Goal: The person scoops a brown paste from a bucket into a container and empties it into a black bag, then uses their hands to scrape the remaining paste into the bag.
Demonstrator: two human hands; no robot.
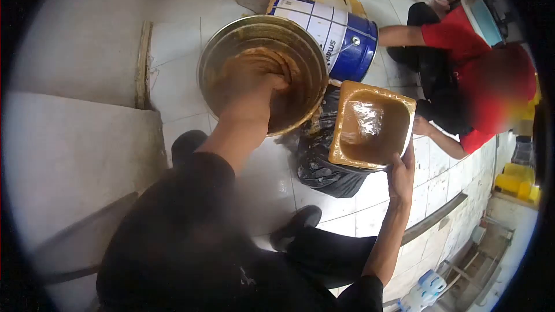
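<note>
My left hand (272, 85) reaches down into a large round metal pot (209, 43) with a thick brown mixture (254, 65) inside. Its fingers are blurred or sunk in the mixture, so I cannot make out whether they grip anything. In my right hand (401, 176) is a square container (409, 103), gripped at its near right corner and tilted towards me. Brown, glossy mixture coats its rim and inner walls. A crumpled black plastic bag (324, 176) lies beneath the container, beside the pot.
A blue and white bucket (352, 52) lies right behind the pot. Another person in a red shirt (462, 52) is on the right, one arm stretched towards the bucket. White floor tiles (173, 40) surround everything. Yellow containers (516, 182) stand at the far right.
</note>
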